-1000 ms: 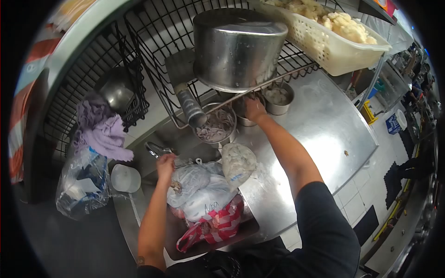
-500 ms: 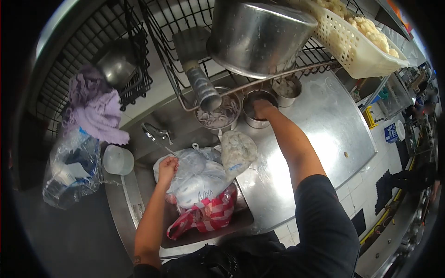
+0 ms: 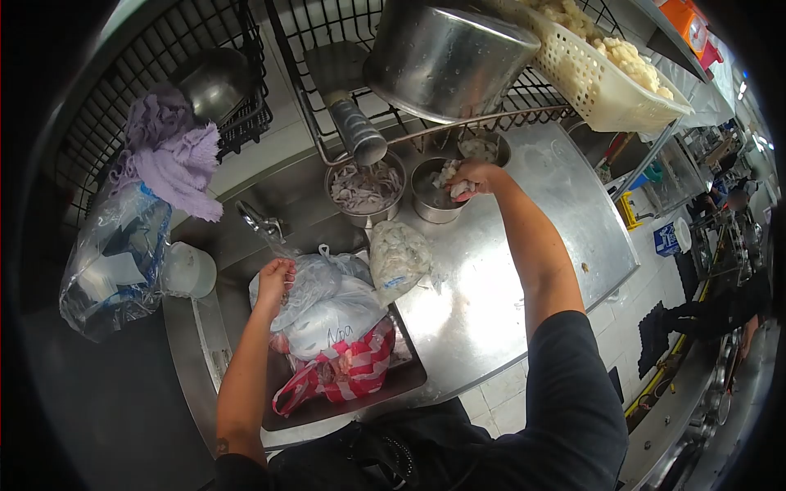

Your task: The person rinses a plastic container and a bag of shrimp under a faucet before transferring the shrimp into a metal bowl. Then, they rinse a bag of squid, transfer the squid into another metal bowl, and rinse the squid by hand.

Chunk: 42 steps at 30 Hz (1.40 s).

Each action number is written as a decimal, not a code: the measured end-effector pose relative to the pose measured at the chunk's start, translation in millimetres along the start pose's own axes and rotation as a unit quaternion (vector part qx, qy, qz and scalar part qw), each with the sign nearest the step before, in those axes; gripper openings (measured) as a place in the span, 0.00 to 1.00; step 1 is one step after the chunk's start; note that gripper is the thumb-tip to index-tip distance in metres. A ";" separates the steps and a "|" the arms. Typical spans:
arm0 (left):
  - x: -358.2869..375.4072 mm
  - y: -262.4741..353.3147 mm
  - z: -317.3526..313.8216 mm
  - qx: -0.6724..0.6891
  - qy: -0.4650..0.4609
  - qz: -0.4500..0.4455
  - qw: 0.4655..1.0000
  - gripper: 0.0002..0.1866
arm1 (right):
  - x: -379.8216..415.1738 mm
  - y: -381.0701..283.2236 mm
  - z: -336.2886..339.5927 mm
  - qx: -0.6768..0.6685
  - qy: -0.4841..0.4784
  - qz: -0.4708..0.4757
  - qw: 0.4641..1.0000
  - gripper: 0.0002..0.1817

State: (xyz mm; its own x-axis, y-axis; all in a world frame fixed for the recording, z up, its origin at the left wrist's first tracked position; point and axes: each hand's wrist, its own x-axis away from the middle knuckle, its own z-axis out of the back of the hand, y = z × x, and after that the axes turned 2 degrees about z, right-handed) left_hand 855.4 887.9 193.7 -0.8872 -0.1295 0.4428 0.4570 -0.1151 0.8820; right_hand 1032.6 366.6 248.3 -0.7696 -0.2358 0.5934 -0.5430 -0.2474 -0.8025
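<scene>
In the head view, holds pale pieces [image 3: 461, 189] in the right hand [image 3: 478, 177], with fingers bent closed around a small wet clump, at the mouth of the middle pot [image 3: 437, 214]. Cannot tell whether lifting out or putting in. Holds the left hand [image 3: 277, 282] over the grey-white bags [image 3: 336, 315] in the sink [image 3: 307, 434], near the tap [image 3: 264, 222], with fingers curled in and nearly closed; cannot tell whether gripping anything (too small and hidden to say).

Looks partway along, to judge by similar pieces in the middle pot and a handful out in the air above its rim. Shows more in the far pot [image 3: 501, 159] and in the knotless-looking clear bag [image 3: 399, 258] beside the sink, on the edge of the table [image 3: 499, 327]. Cannot tell how much is done or left beyond that.

Gives no single long axis for the clump: bunched, spilling from the fingertips toward the left-hand side. Points the middle pot mouth-up, upright on the table, just beside the pot of purplish strips [image 3: 372, 219]. Runs the clear bag lengthwise toward the body, with a narrower end nearest. Also rests a red-striped bag [image 3: 360, 368] against the grey-white bags.
</scene>
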 end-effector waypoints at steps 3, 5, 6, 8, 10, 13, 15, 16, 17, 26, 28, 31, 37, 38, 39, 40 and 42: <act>-1.6 -0.6 1.1 0.005 0.002 0.006 1.000 0.10 | -4.1 6.3 12.4 -0.050 -0.052 0.002 0.997 0.18; -7.3 -3.5 3.8 0.012 -0.019 0.000 1.000 0.10 | -1.7 4.0 15.4 -0.076 -0.066 0.013 0.995 0.19; -8.1 -2.3 2.8 0.010 -0.020 0.001 1.000 0.10 | 0.3 1.3 17.8 -0.057 -0.066 0.009 0.996 0.21; -10.0 1.1 1.4 0.003 0.008 0.006 1.000 0.10 | 4.4 -2.7 20.7 -0.040 -0.065 0.006 0.997 0.22; -11.4 4.9 0.1 -0.003 0.013 -0.002 1.000 0.09 | 7.9 -6.7 16.2 0.042 -0.021 0.018 0.999 0.25; -19.9 2.4 -1.0 -0.014 0.028 -0.020 0.999 0.08 | 11.1 -9.7 4.9 0.108 0.010 0.033 0.994 0.27; -30.2 -1.3 -5.1 -0.019 0.036 -0.032 0.999 0.08 | 8.8 -9.7 -10.5 0.185 0.050 0.038 0.981 0.28; -34.9 -2.7 -7.9 -0.002 0.050 -0.070 0.996 0.08 | 4.8 -7.1 -17.0 0.260 0.087 0.044 0.961 0.29; -38.5 -4.3 -8.7 0.015 0.064 -0.107 0.992 0.08 | 1.6 -2.7 -24.1 0.259 0.089 0.043 0.961 0.29; -31.9 41.7 -20.7 -0.110 0.125 -0.137 0.977 0.12 | -32.1 39.6 -34.5 0.411 0.352 0.251 0.802 0.16; -36.2 27.6 -17.8 -0.094 0.122 -0.126 0.980 0.12 | -38.4 27.3 -4.5 0.362 0.422 0.196 0.808 0.11; -23.5 21.9 -11.8 -0.086 0.110 -0.069 0.988 0.11 | -61.0 30.7 52.4 0.434 0.416 0.177 0.779 0.22; -9.1 -21.3 5.7 -0.049 0.087 -0.039 0.994 0.06 | -115.4 42.0 105.8 0.602 0.307 0.100 0.730 0.27; -7.3 -26.4 7.0 -0.038 0.083 -0.044 0.995 0.05 | -122.4 40.9 110.2 0.600 0.299 0.091 0.736 0.27; -5.7 -30.5 9.2 -0.030 0.079 -0.047 0.995 0.05 | -127.8 38.5 113.9 0.598 0.291 0.082 0.742 0.26; -4.1 -34.3 11.4 -0.028 0.085 -0.047 0.995 0.05 | -134.0 36.9 115.7 0.596 0.286 0.077 0.746 0.26; -2.8 -42.8 12.3 -0.005 0.084 -0.043 0.996 0.04 | -140.5 37.8 122.0 0.592 0.277 0.068 0.754 0.25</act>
State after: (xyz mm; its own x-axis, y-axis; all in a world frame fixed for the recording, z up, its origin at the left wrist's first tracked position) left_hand 837.5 905.3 156.7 -0.9009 -0.2807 0.3310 0.3802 -0.1422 0.9139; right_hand 1161.2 275.7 142.2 -0.9913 0.0121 0.1311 -0.0175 -0.9990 -0.0402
